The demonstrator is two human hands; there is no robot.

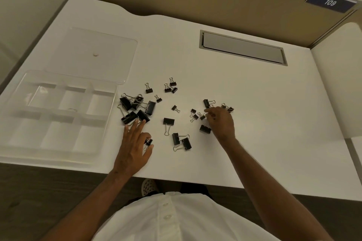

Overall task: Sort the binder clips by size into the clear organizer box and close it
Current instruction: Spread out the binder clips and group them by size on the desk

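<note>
Black clips (168,111), steel-handled, lie scattered across the middle of your white desk (254,103), none of them in the box.

Item: box (58,115). Clear plastic, six compartments in two rows, at the left near edge of the desk. Its lid (94,55) lies open and flat behind it.

Item: large clips (137,106). Piled in a cluster just right of the box, several touching or overlapping. Three more large ones sit nearer you: one alone at centre (168,121), and a touching pair (182,142) below it.

Item: small clips. One loose group toward the back (170,86), others spread between the pile and your right hand (221,121), with one small clip (228,108) just past its knuckles.

Item: left hand (133,143). Palm down, long fingers straight, tips reaching the near edge of the large pile; thumb and forefinger pinch one small clip (148,142).

Item: right hand. Fingers curled down among the small clips at right, tips bunched as though pinching; what they hold, if anything, you cannot tell from this view. One medium clip (205,128) sits against the hand's left side.

Item: grey hatch (242,47), set into the desk at the back right. Blue plate (331,2) reading 109 on the partition above.
</note>
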